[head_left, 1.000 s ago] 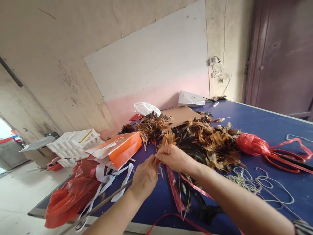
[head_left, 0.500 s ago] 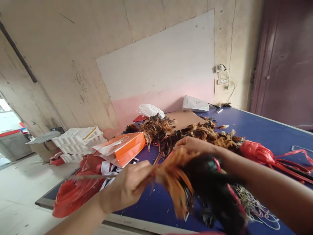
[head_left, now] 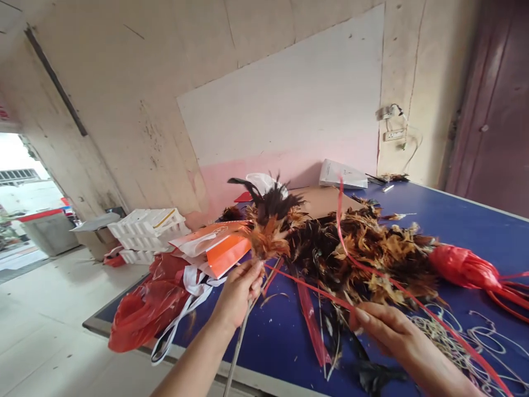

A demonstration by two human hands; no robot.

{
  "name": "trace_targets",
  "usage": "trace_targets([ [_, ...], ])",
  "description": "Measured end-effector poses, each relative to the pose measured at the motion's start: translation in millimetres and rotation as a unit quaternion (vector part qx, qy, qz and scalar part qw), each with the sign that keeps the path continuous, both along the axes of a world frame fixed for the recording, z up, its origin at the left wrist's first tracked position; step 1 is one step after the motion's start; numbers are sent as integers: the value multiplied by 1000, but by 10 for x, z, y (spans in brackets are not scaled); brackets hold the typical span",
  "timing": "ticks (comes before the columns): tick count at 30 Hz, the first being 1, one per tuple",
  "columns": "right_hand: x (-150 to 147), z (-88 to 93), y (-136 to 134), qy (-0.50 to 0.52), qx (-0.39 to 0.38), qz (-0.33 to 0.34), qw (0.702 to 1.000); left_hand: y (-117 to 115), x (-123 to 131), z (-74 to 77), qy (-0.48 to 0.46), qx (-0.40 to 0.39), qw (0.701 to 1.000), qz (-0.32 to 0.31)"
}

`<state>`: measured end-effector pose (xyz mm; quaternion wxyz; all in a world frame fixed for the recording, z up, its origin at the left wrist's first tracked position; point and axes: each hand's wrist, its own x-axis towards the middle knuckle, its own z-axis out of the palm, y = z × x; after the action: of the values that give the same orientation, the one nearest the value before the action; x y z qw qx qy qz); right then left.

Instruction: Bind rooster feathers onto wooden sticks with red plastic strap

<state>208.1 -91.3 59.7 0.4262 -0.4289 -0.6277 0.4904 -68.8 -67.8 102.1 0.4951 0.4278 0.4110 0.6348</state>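
My left hand (head_left: pixel 239 289) is closed around the stick of a feather duster (head_left: pixel 268 240), just below its brown and black feathers. The duster stands upright, its bare stick running down toward the table's front edge. From the base of the feathers a red plastic ribbon (head_left: pixel 308 285) stretches taut to my right hand (head_left: pixel 390 331), which pinches it. More of the ribbon loops up and back past my right wrist. Behind my hands spreads a heap of loose brown and black feathers (head_left: pixel 367 248).
The blue table (head_left: pixel 438 207) carries a red ribbon bundle (head_left: pixel 463 267) and tangled pale string (head_left: pixel 446 336) at the right. An orange-and-white bag (head_left: pixel 227 253) and a red plastic bag (head_left: pixel 140 314) lie left. White crates (head_left: pixel 149 229) stand beyond the table on the left.
The duster has swung from lying across toward the right to upright, feathers on top. My right hand has moved right and nearer, drawing the ribbon out. The view has shifted slightly left.
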Motion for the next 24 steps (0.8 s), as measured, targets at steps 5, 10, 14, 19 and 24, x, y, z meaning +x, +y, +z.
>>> trace_targets([
  [5, -83, 170, -301, 2, 254, -18, 967, 166, 355, -317, -10, -17, 1000, 10],
  [10, -520, 240, -364, 98, 274, 166, 942, 222, 629, -464, 5, -28, 997, 70],
  [14, -822, 74, -360, 199, 191, 155, 949, 208, 672, -563, 12, -51, 993, 110],
  [19, -1036, -16, -451, 228, 193, 120, 947, 197, 647, -651, 36, -69, 988, 134],
  [24, -986, 198, -506, 162, 230, 140, 950, 188, 663, -699, 33, -79, 990, 115],
])
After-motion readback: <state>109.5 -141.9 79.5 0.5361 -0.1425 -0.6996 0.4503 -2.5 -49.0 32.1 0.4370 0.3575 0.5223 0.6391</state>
